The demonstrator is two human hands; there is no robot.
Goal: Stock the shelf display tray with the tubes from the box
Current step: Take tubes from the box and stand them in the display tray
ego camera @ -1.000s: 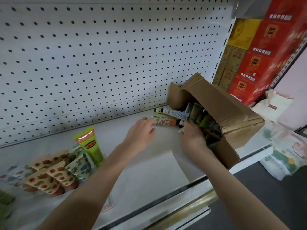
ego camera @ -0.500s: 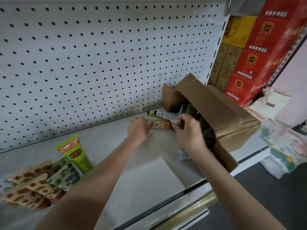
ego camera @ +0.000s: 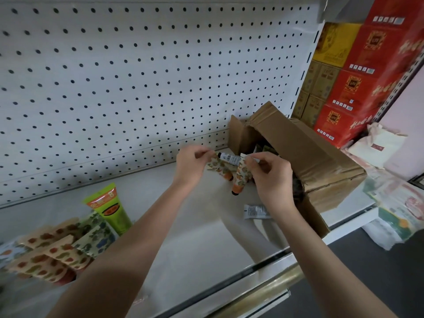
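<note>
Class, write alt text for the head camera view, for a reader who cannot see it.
The left hand and right hand pinch small patterned tubes above a white shelf, beside an open cardboard box. At the shelf's left sit stocked tubes, in front of a pegboard.

White shelf (ego camera: 183,237): cardboard box (ego camera: 309,161) right of right hand (ego camera: 273,177); white tube (ego camera: 255,211) flat below its wrist; green tube (ego camera: 110,208), patterned tubes (ego camera: 52,253) left of left hand (ego camera: 190,166).
</note>
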